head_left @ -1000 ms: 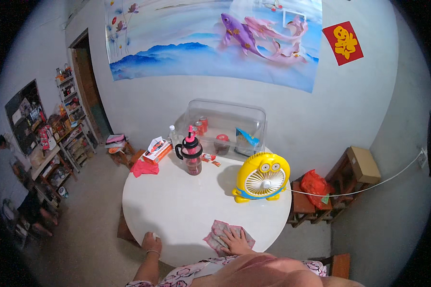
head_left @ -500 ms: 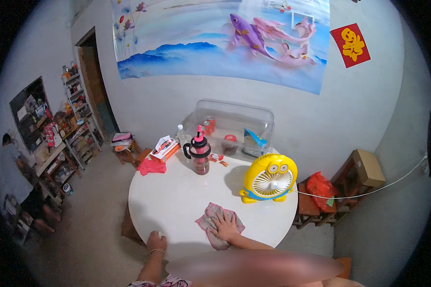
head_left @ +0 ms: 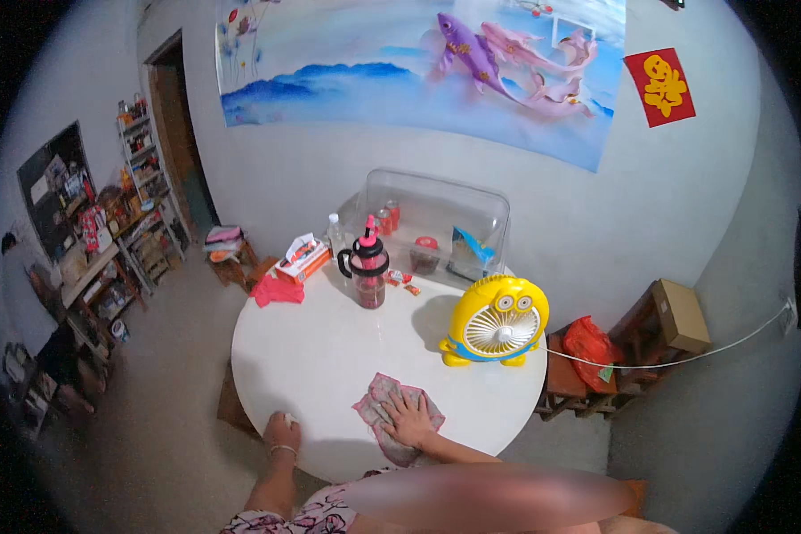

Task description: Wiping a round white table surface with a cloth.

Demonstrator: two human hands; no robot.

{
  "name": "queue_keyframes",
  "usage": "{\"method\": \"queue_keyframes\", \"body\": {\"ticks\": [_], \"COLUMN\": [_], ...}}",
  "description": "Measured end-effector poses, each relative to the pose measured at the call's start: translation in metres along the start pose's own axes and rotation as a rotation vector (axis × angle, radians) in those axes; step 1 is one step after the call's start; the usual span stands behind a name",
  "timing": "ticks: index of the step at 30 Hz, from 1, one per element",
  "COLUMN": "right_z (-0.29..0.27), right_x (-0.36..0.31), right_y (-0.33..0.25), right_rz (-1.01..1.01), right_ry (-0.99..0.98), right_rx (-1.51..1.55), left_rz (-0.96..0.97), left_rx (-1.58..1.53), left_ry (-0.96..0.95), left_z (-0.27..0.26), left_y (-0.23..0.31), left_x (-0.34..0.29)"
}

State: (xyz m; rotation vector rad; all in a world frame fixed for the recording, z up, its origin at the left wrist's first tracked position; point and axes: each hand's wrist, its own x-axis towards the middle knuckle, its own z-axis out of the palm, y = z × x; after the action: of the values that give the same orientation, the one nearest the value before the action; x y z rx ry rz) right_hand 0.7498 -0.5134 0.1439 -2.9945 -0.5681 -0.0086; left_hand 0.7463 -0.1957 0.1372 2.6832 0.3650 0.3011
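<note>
one fan (head_left: 505, 331) and one tumbler (head_left: 370, 287) stand beyond the cloth (head_left: 373, 407)

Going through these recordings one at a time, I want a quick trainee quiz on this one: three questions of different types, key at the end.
1. Multiple choice: what lies under the person's spread right hand?
A) a tissue box
B) a gray cloth with pink edging
C) a red plastic bag

2. True or false: the yellow cartoon-faced fan stands to the right of the bottle with the black handle.

3. Fill in the missing word: the left hand is at the ____ of the round white table.

Key:
1. B
2. True
3. edge
</note>
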Motion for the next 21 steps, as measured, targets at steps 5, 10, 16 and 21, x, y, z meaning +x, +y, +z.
{"method": "queue_keyframes", "body": {"ticks": [5,10,16,21], "right_z": [-0.003,0.003,0.013,0.013], "right_x": [-0.01,-0.003,0.037,0.068], "right_y": [-0.008,-0.017,-0.021,-0.014], "right_rz": [-0.055,-0.003,0.05,0.108], "right_ry": [-0.017,-0.01,0.066,0.028], "right_rx": [0.031,0.025,0.067,0.058], "left_rz": [0.001,-0.021,-0.048,-0.045], "left_rx": [-0.012,-0.052,-0.02,-0.035], "left_ry": [0.023,0.0,-0.006,-0.044], "left_z": [0.013,0.008,0.0,0.003], "left_y": [-0.02,-0.015,-0.023,-0.025], "left_x": [0.024,0.029,0.023,0.017]}}
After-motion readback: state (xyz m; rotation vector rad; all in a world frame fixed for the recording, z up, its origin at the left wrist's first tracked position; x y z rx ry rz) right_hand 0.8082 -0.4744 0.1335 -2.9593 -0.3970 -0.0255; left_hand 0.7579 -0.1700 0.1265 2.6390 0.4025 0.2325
